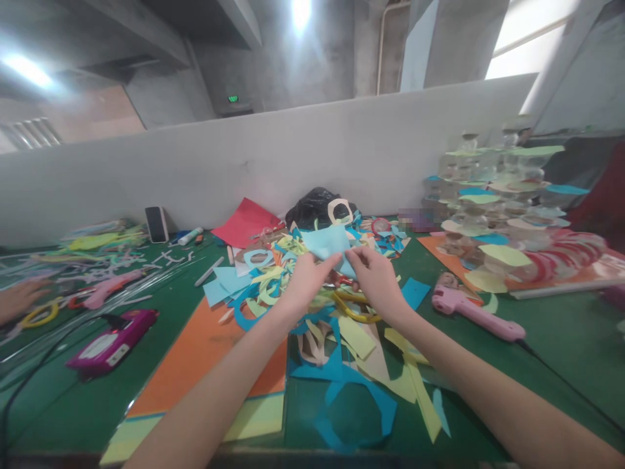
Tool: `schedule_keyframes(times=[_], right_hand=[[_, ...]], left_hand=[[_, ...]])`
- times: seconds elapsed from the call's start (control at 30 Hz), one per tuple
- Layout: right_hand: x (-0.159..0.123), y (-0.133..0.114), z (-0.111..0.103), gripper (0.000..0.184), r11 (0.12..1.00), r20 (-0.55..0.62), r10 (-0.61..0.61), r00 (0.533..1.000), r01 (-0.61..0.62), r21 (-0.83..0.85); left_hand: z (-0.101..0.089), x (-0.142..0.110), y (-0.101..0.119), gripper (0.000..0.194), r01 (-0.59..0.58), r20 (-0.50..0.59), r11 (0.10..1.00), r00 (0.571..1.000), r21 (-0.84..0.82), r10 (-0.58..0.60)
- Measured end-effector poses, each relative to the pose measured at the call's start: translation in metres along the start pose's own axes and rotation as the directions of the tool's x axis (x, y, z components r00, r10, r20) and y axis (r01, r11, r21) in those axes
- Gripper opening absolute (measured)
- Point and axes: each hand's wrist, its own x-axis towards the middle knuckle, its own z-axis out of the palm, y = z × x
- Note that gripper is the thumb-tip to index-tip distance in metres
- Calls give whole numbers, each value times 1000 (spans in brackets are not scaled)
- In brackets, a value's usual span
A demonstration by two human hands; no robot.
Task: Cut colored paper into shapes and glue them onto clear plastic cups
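Both my hands hold a light blue sheet of paper (326, 241) over a heap of cut paper. My left hand (312, 277) pinches its lower edge near the middle. At the paper's right side, my right hand (374, 273) grips it between thumb and fingers. Just below my right hand lie yellow-handled scissors (349, 306), partly covered by the hand. Blue, yellow and cream offcuts surround my hands, among them a blue paper scrap with a round cut-out (393, 407) near the table's front.
A pink glue gun (481, 316) with a cable lies right, before a tiered stack of bottles and paper shapes (493, 202). Orange sheets (209, 352) and a magenta device (113, 342) are left. Another person's hand (22, 299) rests at the far left; a phone (157, 225) leans against the partition.
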Motion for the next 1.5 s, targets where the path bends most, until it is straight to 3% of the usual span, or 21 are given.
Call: schedule_keyframes(times=[1.5], right_hand=[[2, 2, 1, 29, 1000, -3, -29, 1000, 29, -8]], left_hand=[[-5, 1, 3, 39, -14, 37, 1000, 999, -14, 14]])
